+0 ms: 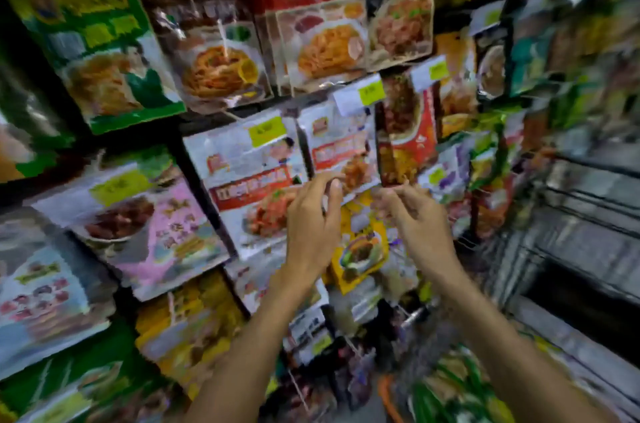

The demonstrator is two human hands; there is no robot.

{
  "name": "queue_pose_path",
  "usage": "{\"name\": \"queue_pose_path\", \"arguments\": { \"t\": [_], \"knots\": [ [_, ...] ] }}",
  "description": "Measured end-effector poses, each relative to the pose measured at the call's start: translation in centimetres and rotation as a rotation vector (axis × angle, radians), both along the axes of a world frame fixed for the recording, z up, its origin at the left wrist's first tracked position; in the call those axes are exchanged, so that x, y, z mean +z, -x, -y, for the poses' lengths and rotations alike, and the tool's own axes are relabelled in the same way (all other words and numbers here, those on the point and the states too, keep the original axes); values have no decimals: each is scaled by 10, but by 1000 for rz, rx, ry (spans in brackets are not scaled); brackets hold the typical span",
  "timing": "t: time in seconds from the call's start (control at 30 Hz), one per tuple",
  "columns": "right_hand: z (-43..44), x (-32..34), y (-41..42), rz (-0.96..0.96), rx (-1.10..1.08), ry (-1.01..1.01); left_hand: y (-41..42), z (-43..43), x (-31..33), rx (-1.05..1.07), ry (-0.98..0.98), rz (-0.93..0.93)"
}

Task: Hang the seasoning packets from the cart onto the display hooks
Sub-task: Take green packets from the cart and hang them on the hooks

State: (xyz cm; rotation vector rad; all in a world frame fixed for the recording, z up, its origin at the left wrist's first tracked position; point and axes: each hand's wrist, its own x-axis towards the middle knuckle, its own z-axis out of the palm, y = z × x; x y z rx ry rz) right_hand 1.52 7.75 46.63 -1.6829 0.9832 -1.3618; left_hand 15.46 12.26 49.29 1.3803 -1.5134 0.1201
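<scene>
Whole frame motion-blurred; print on hanging packets (249, 180) unreadable. Yellow packet (360, 246) partly hidden behind left hand (311, 225) and right hand (419, 218); grip unclear. Display hooks not discernible. Cart contents (450, 388) smeared, cut by bottom edge.
</scene>
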Motion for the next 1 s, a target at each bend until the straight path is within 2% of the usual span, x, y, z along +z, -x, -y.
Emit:
{"name": "queue_pose_path", "arguments": {
  "t": [0.2,0.33,0.5,0.63,0.77,0.9,1.0],
  "knots": [
    [0,-119,104,-195,-340,-307,87,51,-116,-296,-383,-83],
    [-16,-193,156,-229,-558,-509,129,71,-198,-445,-663,-103],
    [-49,-284,199,-257,-776,-809,154,81,-296,-542,-941,-2],
    [-72,-349,205,-272,-868,-984,157,82,-373,-544,-1141,108],
    [-85,-408,187,-292,-898,-1126,155,78,-440,-498,-1300,112],
    [-84,-452,171,-232,-898,-1239,153,81,-495,-500,-1372,216],
    [-77,-476,164,-206,-922,-1275,152,90,-520,-362,-1385,255]
  ]
}}
